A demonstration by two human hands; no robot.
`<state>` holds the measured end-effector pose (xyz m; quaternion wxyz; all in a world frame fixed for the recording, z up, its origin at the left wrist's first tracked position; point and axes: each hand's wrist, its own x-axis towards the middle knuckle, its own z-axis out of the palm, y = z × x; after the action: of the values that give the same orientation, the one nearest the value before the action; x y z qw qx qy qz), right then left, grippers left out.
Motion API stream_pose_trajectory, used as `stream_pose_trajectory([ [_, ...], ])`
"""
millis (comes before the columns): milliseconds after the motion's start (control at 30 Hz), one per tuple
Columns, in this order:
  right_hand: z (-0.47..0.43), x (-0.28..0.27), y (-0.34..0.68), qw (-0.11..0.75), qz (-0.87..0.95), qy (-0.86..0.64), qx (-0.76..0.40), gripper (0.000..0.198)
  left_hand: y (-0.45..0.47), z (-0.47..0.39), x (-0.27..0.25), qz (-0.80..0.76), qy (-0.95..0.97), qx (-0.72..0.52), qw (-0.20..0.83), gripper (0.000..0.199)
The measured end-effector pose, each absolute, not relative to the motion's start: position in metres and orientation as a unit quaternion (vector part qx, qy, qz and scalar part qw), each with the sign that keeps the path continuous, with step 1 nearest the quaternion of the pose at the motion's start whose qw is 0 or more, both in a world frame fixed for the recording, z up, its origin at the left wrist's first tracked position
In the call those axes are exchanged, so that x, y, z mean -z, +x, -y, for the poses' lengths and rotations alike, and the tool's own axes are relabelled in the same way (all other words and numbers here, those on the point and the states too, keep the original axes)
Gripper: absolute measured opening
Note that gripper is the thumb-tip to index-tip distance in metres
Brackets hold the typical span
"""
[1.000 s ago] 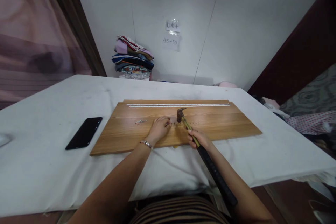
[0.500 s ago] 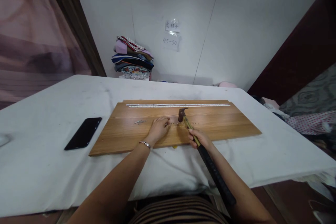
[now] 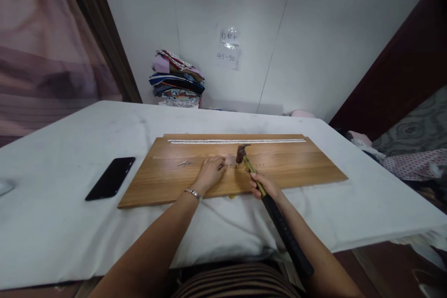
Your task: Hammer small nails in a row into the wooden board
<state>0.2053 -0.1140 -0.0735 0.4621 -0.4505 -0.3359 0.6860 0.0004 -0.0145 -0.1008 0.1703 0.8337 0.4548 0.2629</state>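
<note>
A wooden board [image 3: 296,163] lies on the white-covered table. With thumb and fingers pinched together, my left hand [image 3: 210,172] rests on its middle, closed on what looks like a nail, mostly hidden by the fingertips. My right hand [image 3: 263,186] is wrapped round the yellow upper shaft of a claw hammer [image 3: 279,219]. The hammer's rusty head is just right of my left fingertips, low over the board; whether it touches cannot be seen. A row of small nail heads [image 3: 260,165] runs rightward along the board. Loose nails [image 3: 185,163] lie in a small pile left of my left hand.
Two white marked strips [image 3: 237,141] run along the board's far edge. A black phone [image 3: 111,178] lies left of the board. Folded clothes [image 3: 178,79] are stacked by the wall at the back, below and left of paper signs [image 3: 228,49]. A white object [image 3: 5,186] sits at the far left.
The hammer head has shifted very slightly left and down toward my left fingertips. My left hand keeps its pinch at nearly the same spot.
</note>
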Motion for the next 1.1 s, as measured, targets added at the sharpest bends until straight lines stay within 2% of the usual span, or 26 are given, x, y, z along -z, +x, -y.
stream_pose_trajectory([
  [1100,0.12,0.073,0.206,0.447,0.36,-0.46,-0.677,0.047,0.0,0.017,0.099,-0.464,0.827,-0.264,0.177,0.009],
])
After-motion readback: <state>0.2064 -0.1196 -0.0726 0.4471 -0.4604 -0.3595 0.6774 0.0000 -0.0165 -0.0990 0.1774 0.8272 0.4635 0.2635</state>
